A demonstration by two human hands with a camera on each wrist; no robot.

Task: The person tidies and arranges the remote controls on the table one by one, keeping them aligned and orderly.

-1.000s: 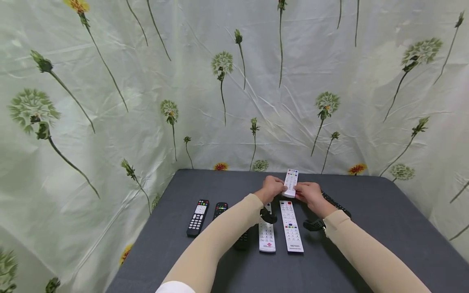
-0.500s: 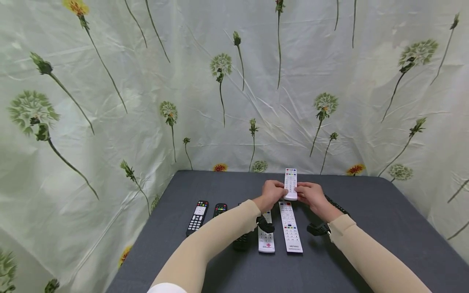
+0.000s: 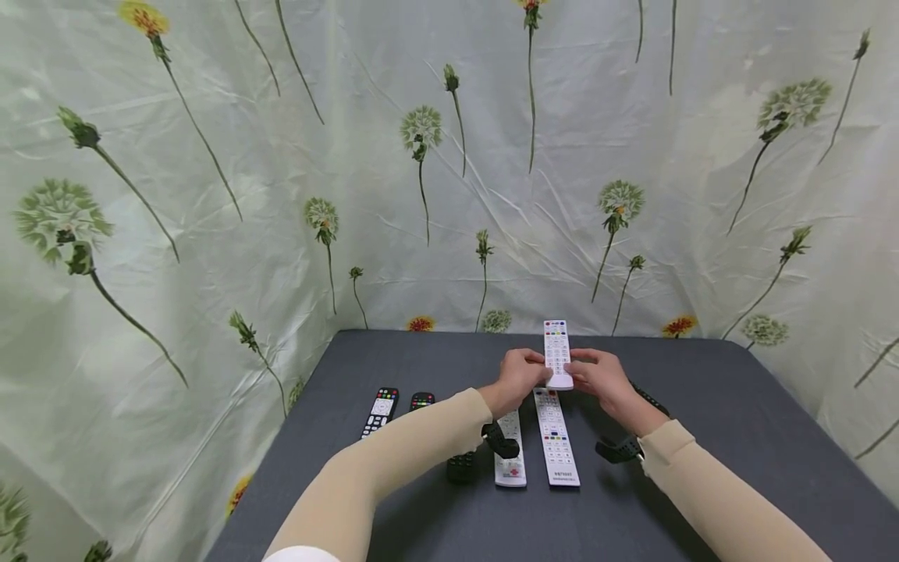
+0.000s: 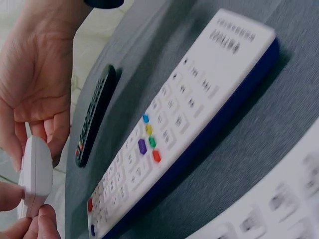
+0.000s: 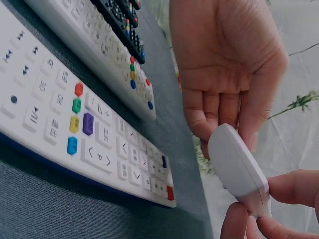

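Note:
Above the table, a white remote control (image 3: 557, 355) with small coloured buttons near its far end is held between both hands. My left hand (image 3: 520, 378) pinches its left side near the close end. From the right, my right hand (image 3: 601, 381) grips the same end. The wrist views show the remote's end edge-on, with thumb and fingers of each hand against it. Under the hands lie a white remote with a dark blue underside (image 4: 164, 129) and, to its left, another white remote (image 3: 509, 453), partly covered by my left wrist.
Left of these lie black remotes (image 3: 381, 410), (image 3: 422, 400) partly behind my left sleeve. Another black remote (image 4: 95, 115) lies right of the white ones, mostly hidden by my right wrist in the head view. A flowered curtain (image 3: 393, 179) hangs behind the grey table (image 3: 435, 355).
The held remote has straightened from a slight rightward lean and looks a little larger, closer to the head camera. Both hands stay on it; the remotes on the table have not moved.

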